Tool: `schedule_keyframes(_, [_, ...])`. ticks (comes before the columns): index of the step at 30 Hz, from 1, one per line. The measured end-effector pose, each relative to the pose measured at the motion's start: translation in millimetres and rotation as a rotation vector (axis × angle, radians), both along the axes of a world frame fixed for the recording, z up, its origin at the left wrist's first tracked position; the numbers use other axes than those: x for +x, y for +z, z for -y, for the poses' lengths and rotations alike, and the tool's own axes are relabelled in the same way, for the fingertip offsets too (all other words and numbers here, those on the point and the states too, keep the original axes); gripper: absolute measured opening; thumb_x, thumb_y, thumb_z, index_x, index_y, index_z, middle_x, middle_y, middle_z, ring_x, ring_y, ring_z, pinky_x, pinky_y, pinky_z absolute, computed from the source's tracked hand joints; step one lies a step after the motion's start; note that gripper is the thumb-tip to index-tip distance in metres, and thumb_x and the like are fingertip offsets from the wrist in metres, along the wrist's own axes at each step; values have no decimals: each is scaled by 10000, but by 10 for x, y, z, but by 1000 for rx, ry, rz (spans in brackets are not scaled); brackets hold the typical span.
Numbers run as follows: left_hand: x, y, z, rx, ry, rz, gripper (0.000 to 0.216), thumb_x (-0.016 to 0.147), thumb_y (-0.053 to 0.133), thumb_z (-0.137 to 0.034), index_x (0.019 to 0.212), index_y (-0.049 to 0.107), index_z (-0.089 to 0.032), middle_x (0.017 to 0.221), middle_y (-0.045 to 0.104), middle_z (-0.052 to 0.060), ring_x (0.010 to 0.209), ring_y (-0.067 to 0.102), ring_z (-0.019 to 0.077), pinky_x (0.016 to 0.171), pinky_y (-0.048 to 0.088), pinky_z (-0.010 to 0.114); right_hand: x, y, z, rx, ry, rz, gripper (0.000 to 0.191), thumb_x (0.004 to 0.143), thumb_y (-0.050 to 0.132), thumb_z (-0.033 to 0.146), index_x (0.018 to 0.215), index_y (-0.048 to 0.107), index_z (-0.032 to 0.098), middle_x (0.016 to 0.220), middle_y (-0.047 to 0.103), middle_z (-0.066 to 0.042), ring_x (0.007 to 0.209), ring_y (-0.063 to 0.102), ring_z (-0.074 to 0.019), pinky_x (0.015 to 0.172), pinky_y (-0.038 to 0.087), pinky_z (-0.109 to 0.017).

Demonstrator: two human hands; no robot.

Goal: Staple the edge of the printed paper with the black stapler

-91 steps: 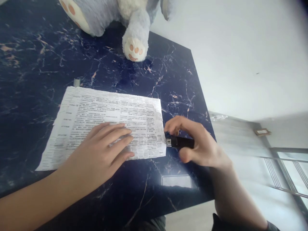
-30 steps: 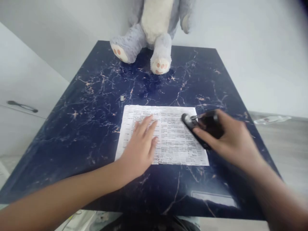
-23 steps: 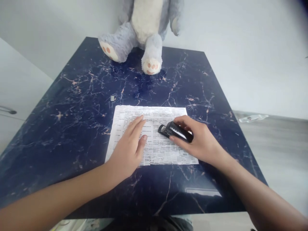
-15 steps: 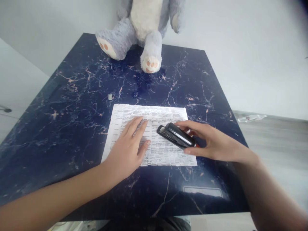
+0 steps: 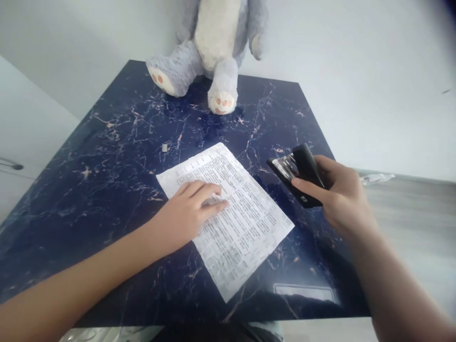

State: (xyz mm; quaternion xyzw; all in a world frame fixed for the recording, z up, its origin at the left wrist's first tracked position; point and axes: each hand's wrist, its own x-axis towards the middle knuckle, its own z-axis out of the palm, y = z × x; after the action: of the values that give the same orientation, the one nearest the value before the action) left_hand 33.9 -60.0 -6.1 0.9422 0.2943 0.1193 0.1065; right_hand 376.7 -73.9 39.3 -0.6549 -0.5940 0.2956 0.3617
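Observation:
A printed sheet of paper (image 5: 245,218) lies askew on the dark blue marbled table (image 5: 117,190). My left hand (image 5: 194,204) rests on its left part, fingers together and slightly bent, with the thumb apart from them. Between that thumb and the fingers a bit of white shows. To the right of the sheet, my right hand (image 5: 338,190) grips a black stapler (image 5: 308,166) above the table. The stapler's jaws are spread wide, and the metal inside is visible. My right thumb lies along its side near the metal part; the other fingers are mostly hidden behind it.
A large grey plush toy (image 5: 217,38) sits at the far edge against the wall. A small pale block (image 5: 164,148) lies beyond the sheet on the left. Light reflects off the table near its front right. A white object (image 5: 377,178) lies on the floor to the right.
The sheet has turned from square-on to a slant under my left hand, whose fingers have drawn in. My right hand has lifted the stapler off the paper to the right, its jaws now wider apart.

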Motion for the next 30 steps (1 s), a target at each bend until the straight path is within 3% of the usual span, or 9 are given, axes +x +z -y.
schedule_keyframes(5, [119,-25,142,24,84,-17,578,1062,606,-442,1572,538,-178,1509,588,200,1337,558,409,1086,539,636,-47,-52,-15,4,53,47,277,887,804,472,1031,717,251,840,636,-4,749,605,-216,608,425,-329])
schedule_keyframes(11, [-56,58,-24,-59,-226,-11,600,943,459,47,1396,683,-276,1547,606,79,1469,506,299,1273,379,616,-56,4,16,-4,77,80,313,887,804,497,1087,735,267,907,699,-23,780,644,-242,621,462,-350])
schedule_keyframes(14, [27,33,61,-31,-54,81,415,1008,512,-40,1260,746,-272,1425,672,87,1329,604,297,1150,507,565,-82,15,35,13,74,44,311,893,801,490,1090,727,261,903,692,-20,776,633,-235,630,456,-346])
schedule_keyframes(17, [114,2,148,-49,67,96,457,1019,696,-359,1447,647,-207,1436,653,175,1295,625,370,1066,568,597,-133,6,54,30,127,50,293,913,774,478,1073,713,241,908,684,-27,785,628,-234,643,467,-346])
schedule_keyframes(19, [75,15,112,-95,-53,90,529,1000,730,-364,1498,611,-232,1488,638,166,1387,596,371,1162,517,620,-167,-2,66,34,135,83,287,916,774,483,1047,703,237,885,666,-26,772,611,-226,636,462,-342])
schedule_keyframes(22, [-79,76,-42,-194,-315,16,587,1026,545,-59,1541,562,-340,1602,588,60,1572,460,260,1341,326,588,-204,3,83,54,154,99,274,923,770,477,1049,697,244,869,647,-20,753,586,-216,635,453,-343])
schedule_keyframes(24, [-132,106,-113,-225,-351,-18,624,1017,475,-9,1542,555,-337,1627,570,40,1603,416,246,1363,271,602,-223,13,91,68,185,101,259,933,757,464,1055,692,245,874,648,-21,744,582,-213,642,455,-349])
schedule_keyframes(26, [-94,111,-108,-231,-267,55,445,1042,530,-111,1434,637,-291,1581,603,80,1543,491,294,1318,352,621,-256,7,97,73,216,112,245,940,745,448,1068,688,246,889,660,-25,751,596,-216,657,471,-357])
schedule_keyframes(30, [97,66,10,-287,164,319,238,1106,479,-261,1279,640,-230,1501,622,138,1407,600,297,1167,540,548,-416,-113,109,84,323,110,223,930,751,360,1116,695,250,956,696,-38,822,640,-227,738,525,-378])
